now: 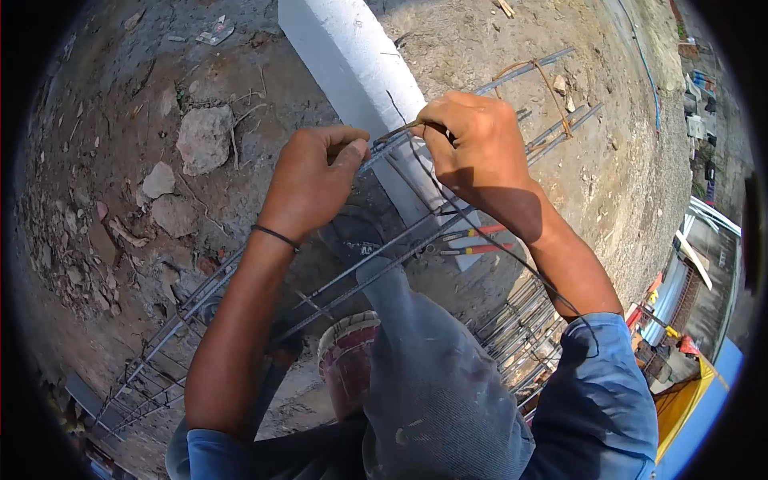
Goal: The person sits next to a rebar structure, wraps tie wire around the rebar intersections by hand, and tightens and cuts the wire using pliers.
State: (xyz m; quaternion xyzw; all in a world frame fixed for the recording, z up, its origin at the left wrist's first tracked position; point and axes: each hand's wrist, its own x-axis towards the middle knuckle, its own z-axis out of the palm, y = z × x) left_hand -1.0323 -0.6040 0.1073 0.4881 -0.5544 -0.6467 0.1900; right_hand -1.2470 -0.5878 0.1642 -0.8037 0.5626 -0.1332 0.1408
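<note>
Rebar cage [368,260] lies across the white block [352,64], near its lower end. Right hand [480,144] pinches tie wire [398,130]; left hand [308,180] pinches beside the bar, its hold unclear. Advisable: wire snug, bars steady, twists even.

Blue slvs [596,384], thin dk wristband [276,238] on L hand [308,180] side, dusty gray-blue trousers [440,360], dk shoe [350,232].

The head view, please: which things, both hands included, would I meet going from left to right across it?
Small pale stone → large pale rock → left hand → right hand → yellow sheet near the right edge.
</note>
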